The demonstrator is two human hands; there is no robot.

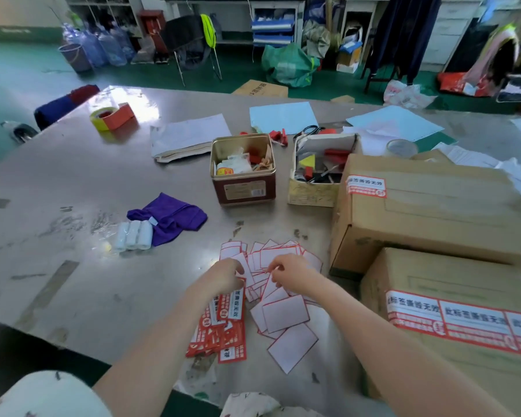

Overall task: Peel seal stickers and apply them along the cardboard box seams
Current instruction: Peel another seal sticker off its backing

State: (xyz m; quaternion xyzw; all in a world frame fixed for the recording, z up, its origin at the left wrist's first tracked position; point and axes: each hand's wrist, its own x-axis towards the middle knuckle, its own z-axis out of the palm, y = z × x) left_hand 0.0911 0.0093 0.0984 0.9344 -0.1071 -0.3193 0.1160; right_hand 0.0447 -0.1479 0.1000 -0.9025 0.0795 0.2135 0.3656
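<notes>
- The left hand curls onto the printed seal stickers stacked beneath its wrist.
- The right hand pinches one thin, floppy sheet between both hands; likely best taken by a corner.
- Cardboard boxes sit right of the hands on the table.

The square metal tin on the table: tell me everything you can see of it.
The metal tin is square, with dark red sides, a gold inner wall and a pale label on its front. It stands upright and lidless on the grey table, left of a worn cardboard tray. Inside lie small packets and red and tan bits. Neither hand touches it.
</notes>
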